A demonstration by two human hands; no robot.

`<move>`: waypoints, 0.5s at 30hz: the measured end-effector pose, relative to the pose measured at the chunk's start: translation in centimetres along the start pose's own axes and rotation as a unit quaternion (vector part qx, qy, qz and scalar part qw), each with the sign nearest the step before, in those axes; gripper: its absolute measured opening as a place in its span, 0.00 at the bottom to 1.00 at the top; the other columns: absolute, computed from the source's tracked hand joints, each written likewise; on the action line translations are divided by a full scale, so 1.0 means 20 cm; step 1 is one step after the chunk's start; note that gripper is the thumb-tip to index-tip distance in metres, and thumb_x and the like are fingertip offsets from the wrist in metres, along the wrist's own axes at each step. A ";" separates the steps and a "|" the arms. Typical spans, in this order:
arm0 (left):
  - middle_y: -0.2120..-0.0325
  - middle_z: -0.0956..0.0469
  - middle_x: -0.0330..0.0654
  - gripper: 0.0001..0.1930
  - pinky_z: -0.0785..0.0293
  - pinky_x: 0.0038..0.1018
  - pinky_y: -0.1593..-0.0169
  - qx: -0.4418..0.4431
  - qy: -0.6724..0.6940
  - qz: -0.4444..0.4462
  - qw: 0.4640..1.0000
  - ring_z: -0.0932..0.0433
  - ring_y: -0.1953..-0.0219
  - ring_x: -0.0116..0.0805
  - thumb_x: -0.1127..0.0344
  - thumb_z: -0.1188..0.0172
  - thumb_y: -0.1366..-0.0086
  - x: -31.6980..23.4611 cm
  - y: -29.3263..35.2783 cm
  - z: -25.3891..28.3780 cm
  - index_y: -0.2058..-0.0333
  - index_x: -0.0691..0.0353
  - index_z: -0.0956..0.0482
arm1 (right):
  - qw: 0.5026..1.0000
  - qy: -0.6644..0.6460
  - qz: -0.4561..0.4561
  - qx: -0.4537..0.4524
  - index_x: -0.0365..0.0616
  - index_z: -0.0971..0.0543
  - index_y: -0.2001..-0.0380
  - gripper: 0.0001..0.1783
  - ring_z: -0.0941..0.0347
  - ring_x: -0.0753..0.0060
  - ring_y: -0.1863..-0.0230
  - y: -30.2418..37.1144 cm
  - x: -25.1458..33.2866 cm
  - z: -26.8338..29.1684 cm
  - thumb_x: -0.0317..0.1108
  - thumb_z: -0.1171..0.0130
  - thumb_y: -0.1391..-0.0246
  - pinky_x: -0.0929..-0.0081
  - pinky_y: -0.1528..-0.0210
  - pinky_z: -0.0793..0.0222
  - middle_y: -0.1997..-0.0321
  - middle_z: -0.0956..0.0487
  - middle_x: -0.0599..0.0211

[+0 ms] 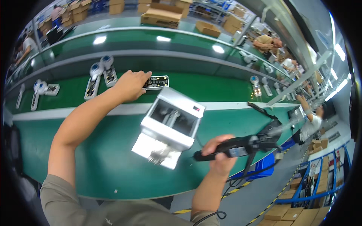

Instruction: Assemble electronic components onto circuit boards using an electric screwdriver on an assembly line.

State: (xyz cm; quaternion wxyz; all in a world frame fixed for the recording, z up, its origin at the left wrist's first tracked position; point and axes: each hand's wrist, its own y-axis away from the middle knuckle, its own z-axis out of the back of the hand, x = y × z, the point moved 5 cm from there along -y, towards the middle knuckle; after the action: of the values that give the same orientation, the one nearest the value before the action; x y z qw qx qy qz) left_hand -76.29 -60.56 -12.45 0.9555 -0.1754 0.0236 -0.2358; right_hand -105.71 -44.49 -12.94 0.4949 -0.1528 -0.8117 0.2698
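Note:
My left hand (pixel 130 84) is stretched out to the far green belt, its fingers closed round the left end of a white handheld device (pixel 166 82). A dark circuit board lies exposed in that device; the end under my hand is hidden. At the right, my right hand (pixel 221 152) grips a black electric screwdriver (pixel 241 146), which lies nearly level above the bench, with a cable trailing from it. Between my hands stands a grey-white screw feeder (pixel 169 132) with an open top. A pile of small metal screws (pixel 160 155) rests on its front tray.
Several similar white devices with round heads (pixel 96 69) lie along the belt (pixel 211 86) to the left, and more (pixel 255 86) to the right. A black strap (pixel 261 110) lies on the green bench (pixel 109 158). Blue bin (pixel 264 167) beside the bench; people work farther off.

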 end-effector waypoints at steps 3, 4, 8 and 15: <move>0.64 0.22 0.46 0.26 0.29 0.37 0.59 0.033 0.040 0.038 0.998 0.24 0.63 0.48 0.65 0.33 0.53 0.05 0.42 0.29 0.54 0.59 0.29 | 0.999 0.031 0.022 0.009 0.41 0.31 0.53 0.24 0.30 0.70 0.79 -0.02 0.18 -0.04 0.36 0.36 0.51 0.74 0.75 0.32 0.76 0.27 0.65; 0.64 0.22 0.45 0.26 0.29 0.38 0.61 0.065 0.054 0.055 0.995 0.24 0.64 0.48 0.65 0.32 0.55 0.06 0.57 0.35 0.55 0.59 0.28 | 0.999 0.028 0.025 0.019 0.42 0.32 0.52 0.23 0.31 0.71 0.78 -0.02 0.25 -0.10 0.36 0.37 0.50 0.73 0.73 0.32 0.75 0.27 0.67; 0.66 0.22 0.40 0.23 0.30 0.34 0.60 0.195 0.131 -0.023 0.972 0.24 0.65 0.42 0.63 0.30 0.58 -0.09 0.97 0.44 0.61 0.58 0.26 | 0.991 -0.054 0.047 0.113 0.45 0.32 0.51 0.19 0.32 0.74 0.76 -0.07 0.34 -0.34 0.37 0.42 0.45 0.74 0.68 0.32 0.74 0.28 0.70; 0.71 0.27 0.39 0.14 0.33 0.31 0.58 0.056 0.141 -0.205 0.967 0.28 0.69 0.37 0.58 0.37 0.48 -0.54 1.06 0.16 0.64 0.55 0.24 | 0.976 -0.037 0.071 0.200 0.46 0.31 0.54 0.15 0.31 0.75 0.76 -0.15 0.14 -0.61 0.36 0.44 0.43 0.74 0.68 0.32 0.75 0.28 0.70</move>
State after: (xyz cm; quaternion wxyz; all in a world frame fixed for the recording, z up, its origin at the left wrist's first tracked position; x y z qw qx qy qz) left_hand -76.06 -37.01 -17.13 0.8822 -0.0876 0.1087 -0.4497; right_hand -96.15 -41.97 -4.83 0.4642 -0.0981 -0.7463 0.4668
